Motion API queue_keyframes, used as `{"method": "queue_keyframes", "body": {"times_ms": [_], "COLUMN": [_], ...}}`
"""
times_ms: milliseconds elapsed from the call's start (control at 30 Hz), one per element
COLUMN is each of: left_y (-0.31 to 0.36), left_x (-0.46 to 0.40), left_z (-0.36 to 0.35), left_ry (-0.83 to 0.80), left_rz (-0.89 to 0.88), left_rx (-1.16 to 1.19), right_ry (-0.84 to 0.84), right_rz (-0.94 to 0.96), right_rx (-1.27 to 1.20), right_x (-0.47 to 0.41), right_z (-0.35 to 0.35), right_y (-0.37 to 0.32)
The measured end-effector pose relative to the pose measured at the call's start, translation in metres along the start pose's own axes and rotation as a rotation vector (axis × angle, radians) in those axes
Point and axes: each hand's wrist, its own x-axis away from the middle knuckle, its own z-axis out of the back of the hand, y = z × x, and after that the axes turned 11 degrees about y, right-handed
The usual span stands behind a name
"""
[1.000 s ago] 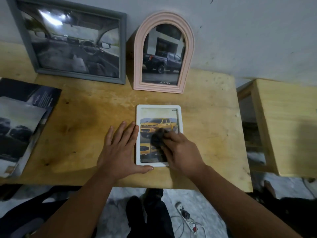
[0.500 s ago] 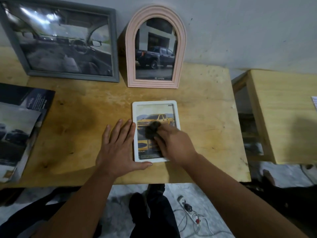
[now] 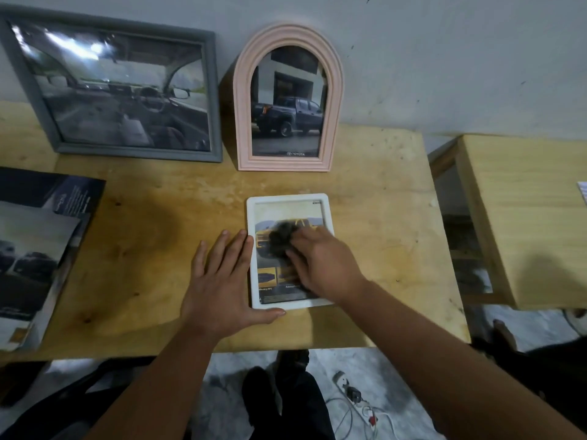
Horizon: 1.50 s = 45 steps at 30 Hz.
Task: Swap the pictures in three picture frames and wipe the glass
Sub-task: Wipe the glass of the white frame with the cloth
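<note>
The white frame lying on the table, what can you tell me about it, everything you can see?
The white frame is a small upright rectangle with rounded corners and a smooth, plastic-looking border. It lies flat, face up, near the front edge of the wooden table, before the pink arched frame. It shows a yellow pickup picture. The left hand lies flat against its left edge, thumb along the bottom; the right hand presses a dark cloth on the glass.

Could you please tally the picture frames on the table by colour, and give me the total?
Grey frames: 1, the grey frame leaning on the wall.
Pink frames: 1, the arched pink frame beside it.
White frames: 1, the white frame lying flat, steadied by the left hand while the right hand rubs a dark cloth on its glass.
Total: 3 frames.
</note>
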Motion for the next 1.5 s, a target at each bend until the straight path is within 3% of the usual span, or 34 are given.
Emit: {"method": "queue_keyframes", "body": {"times_ms": [67,133,200,267,333,433,600,700,767,867,967,1033,1133,1200,1367,1500], "left_y": [0.0,0.0,-0.001,-0.001,0.0,0.0,0.001,0.0,0.0,0.001,0.001,0.001,0.001,0.0,0.001,0.002], "left_x": [0.0,0.0,0.001,0.0,-0.001,-0.001,0.001,0.001,0.001,-0.001,-0.001,-0.001,-0.001,0.0,0.0,-0.001], "left_z": [0.0,0.0,0.001,0.003,0.002,0.0,-0.001,-0.001,0.001,0.002,0.002,0.003,0.001,-0.001,-0.001,0.0], "left_ry": [-0.005,-0.006,-0.001,0.015,0.021,0.021,0.031,0.037,0.024,0.009,0.005,0.002,0.01,0.011,0.004,0.009], "left_rz": [0.005,0.005,0.009,0.004,-0.002,0.002,-0.003,-0.006,0.0,0.01,0.013,0.01,0.005,0.008,0.016,0.016], "left_rx": [0.001,-0.005,0.0,0.008,0.001,-0.015,-0.008,0.005,0.001,-0.012,-0.022,-0.026,-0.025,-0.02,-0.03,-0.034], "right_ry": [-0.102,-0.336,-0.431,-0.272,-0.072,-0.035,0.023,-0.085,-0.243,-0.445,-0.195,-0.046,0.004,0.034,-0.213,-0.024], "right_rz": [0.066,0.119,0.035,-0.077,-0.061,-0.013,-0.032,-0.063,-0.105,-0.262,-0.273,-0.191,-0.157,-0.148,-0.074,-0.149], "right_rx": [-0.124,-0.27,-0.415,-0.415,-0.189,0.143,0.19,0.1,-0.066,-0.312,-0.29,-0.122,0.107,0.072,-0.134,-0.142], "right_x": [0.026,0.036,0.022,-0.003,-0.027,-0.03,0.018,0.057,0.071,0.036,-0.015,-0.032,-0.009,0.022,0.058,0.009], "right_z": [0.01,0.031,0.048,0.053,0.045,0.02,0.02,0.029,0.041,0.063,0.056,0.035,0.007,0.01,0.041,0.045], "right_y": [-0.007,-0.009,0.0,0.019,0.04,0.048,0.027,0.009,0.001,0.019,0.04,0.04,0.024,0.011,-0.008,0.016]}}
